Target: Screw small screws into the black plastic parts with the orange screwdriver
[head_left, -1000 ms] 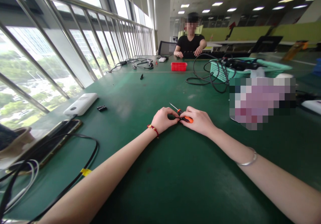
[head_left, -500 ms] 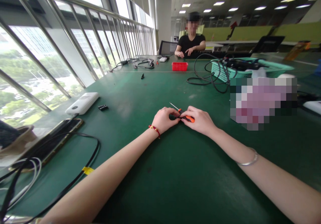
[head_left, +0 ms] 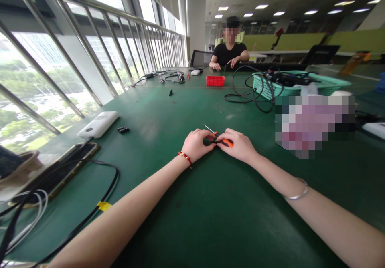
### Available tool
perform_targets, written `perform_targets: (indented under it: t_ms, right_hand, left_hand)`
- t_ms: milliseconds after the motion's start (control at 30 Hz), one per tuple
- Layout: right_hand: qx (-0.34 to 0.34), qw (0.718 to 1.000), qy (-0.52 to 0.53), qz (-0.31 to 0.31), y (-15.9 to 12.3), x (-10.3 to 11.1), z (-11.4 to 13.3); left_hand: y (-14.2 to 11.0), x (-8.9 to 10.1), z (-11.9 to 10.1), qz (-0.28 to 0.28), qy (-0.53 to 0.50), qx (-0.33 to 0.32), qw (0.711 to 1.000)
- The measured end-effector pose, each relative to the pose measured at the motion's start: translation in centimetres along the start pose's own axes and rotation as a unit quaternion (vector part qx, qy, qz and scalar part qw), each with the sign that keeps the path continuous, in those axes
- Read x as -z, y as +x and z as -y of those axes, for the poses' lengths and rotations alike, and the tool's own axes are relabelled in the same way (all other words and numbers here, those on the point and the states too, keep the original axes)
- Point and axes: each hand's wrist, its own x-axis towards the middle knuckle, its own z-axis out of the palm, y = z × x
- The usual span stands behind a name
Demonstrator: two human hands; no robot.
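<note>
My right hand [head_left: 239,144] is closed around the orange-and-black handle of a screwdriver [head_left: 229,143]. Its thin metal shaft sticks out past the fingers, pointing away and to the left. Opposite it, my left hand [head_left: 197,143] is curled in a pinch, its fingertips meeting those of the right. Between them shows a small black part [head_left: 213,142], mostly covered by fingers, so its kind cannot be made out. Both hands rest low over the green tabletop [head_left: 192,204].
On the left are a white power bank [head_left: 99,124], a small black piece [head_left: 123,129], a phone [head_left: 60,174] and cables. Farther off stand a red bin [head_left: 215,81] and a teal basket [head_left: 327,84] with cables. A person in black [head_left: 230,53] sits across the table.
The small black part between my fingertips has shifted slightly and shows less. Both hands stay in nearly the same place. The person across has moved a hand a little.
</note>
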Motion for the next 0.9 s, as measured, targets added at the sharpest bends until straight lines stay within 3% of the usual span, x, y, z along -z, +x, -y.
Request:
perform_targets:
  t_ms: [300,900]
  right_hand:
    - [-0.004,0.999,0.035,0.007,0.22,-0.31,-0.29]
    - [-0.002,0.999,0.004,0.04,0.19,0.11,0.34]
  left_hand:
    - [-0.12,0.22,0.04,0.012,0.035,0.014,0.999]
    - [-0.09,0.59,-0.04,0.022,-0.02,0.042,0.999]
